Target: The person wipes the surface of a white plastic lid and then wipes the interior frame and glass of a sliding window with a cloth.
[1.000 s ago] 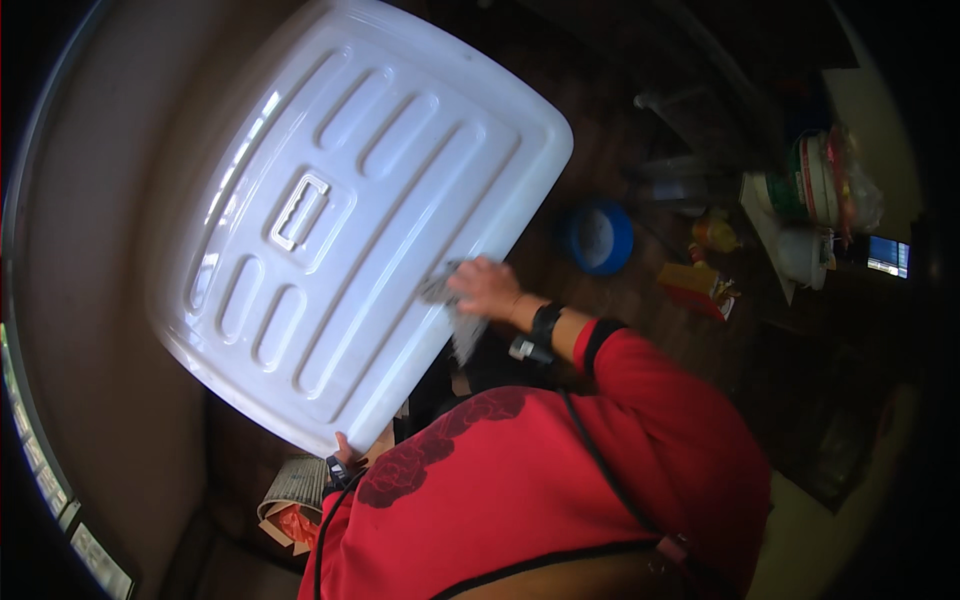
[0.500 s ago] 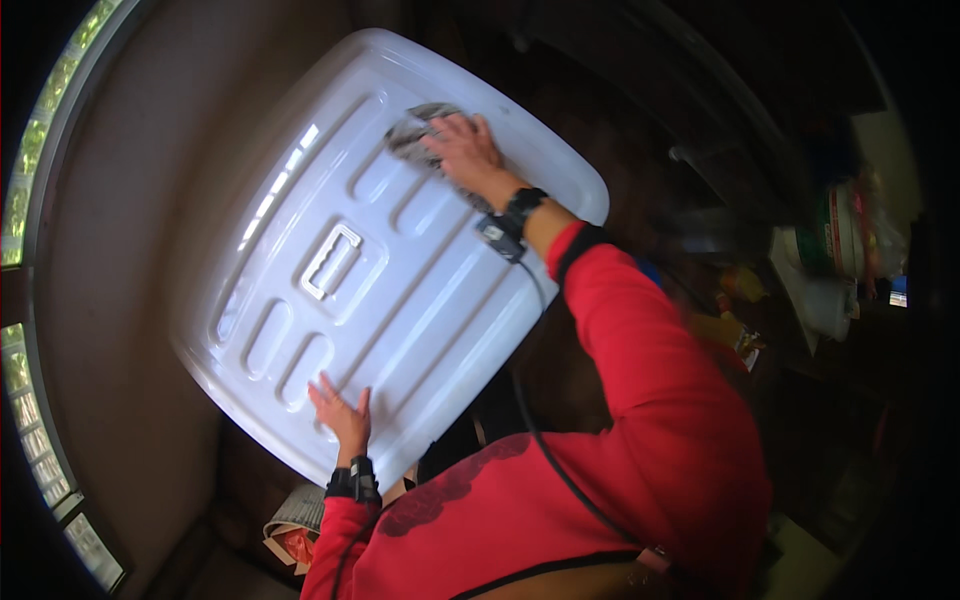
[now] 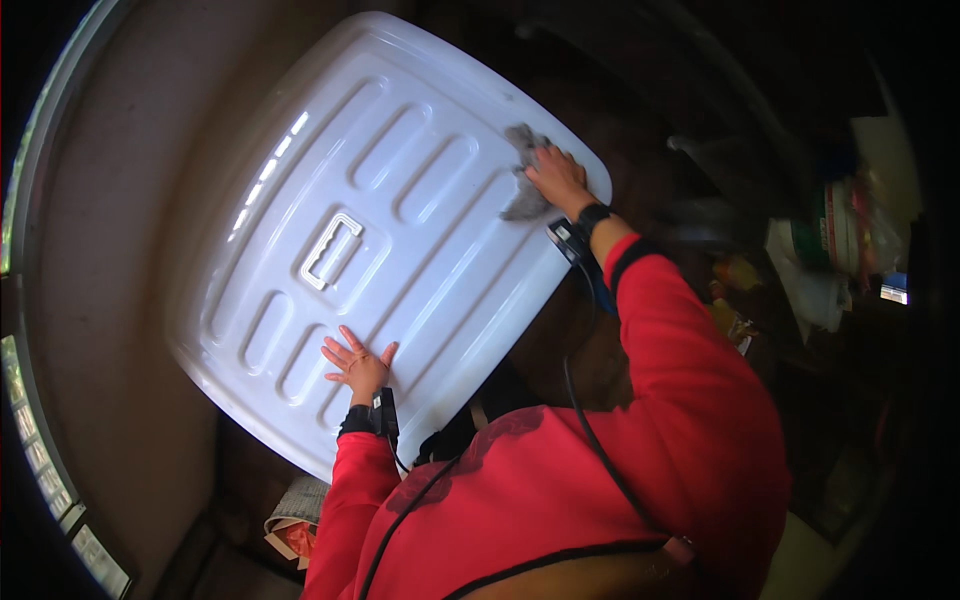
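A large white plastic lid with raised ribs, long recesses and a white handle fills the middle of the view. Near its right corner my right hand presses a crumpled grey cloth against the surface. Part of the cloth is hidden under the palm. My left hand lies with fingers spread on the lid's lower part, below the handle, holding nothing. Both wrists wear black bands with small boxes and cables.
A brown wall with a window strip stands to the left. At the lower left is an open cardboard box with something red inside. Bags and bundled goods sit in the dark area at the right.
My right hand has slid the cloth rightward and slightly down, toward the lid's right corner. My left hand has shifted a little up and right, its fingers spread wider.
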